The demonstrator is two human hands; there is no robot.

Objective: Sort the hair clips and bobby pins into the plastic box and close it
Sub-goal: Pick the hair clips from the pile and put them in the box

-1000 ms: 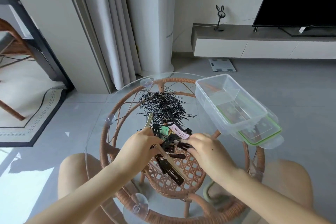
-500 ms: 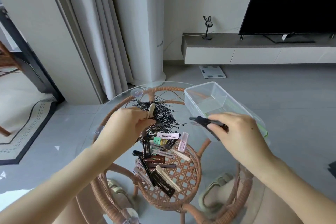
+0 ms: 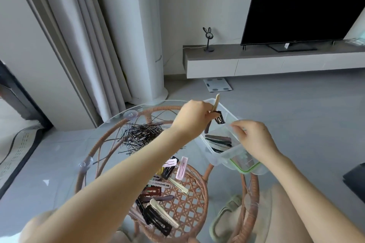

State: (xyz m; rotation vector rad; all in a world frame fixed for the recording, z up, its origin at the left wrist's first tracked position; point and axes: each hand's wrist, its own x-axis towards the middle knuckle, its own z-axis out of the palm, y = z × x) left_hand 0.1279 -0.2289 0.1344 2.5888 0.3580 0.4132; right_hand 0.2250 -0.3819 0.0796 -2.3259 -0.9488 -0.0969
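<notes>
Hair clips [image 3: 158, 221] lie half-hidden beneath left arm [image 3: 118, 179].

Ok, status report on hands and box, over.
Left hand holds hair clips over plastic box. Right hand grips its wall. Bobby pins piled on table. Box open, nothing blocking.

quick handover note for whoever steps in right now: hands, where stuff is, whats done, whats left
Left hand: grips the held clips above the plastic box.
Right hand: holds the box's near wall.
Done: the boxed clips lie inside.
Left: drop the held clips in, then move the loose clips and the bobby pin pile from the glass table. The lid sits under the box, not yet closed.
</notes>
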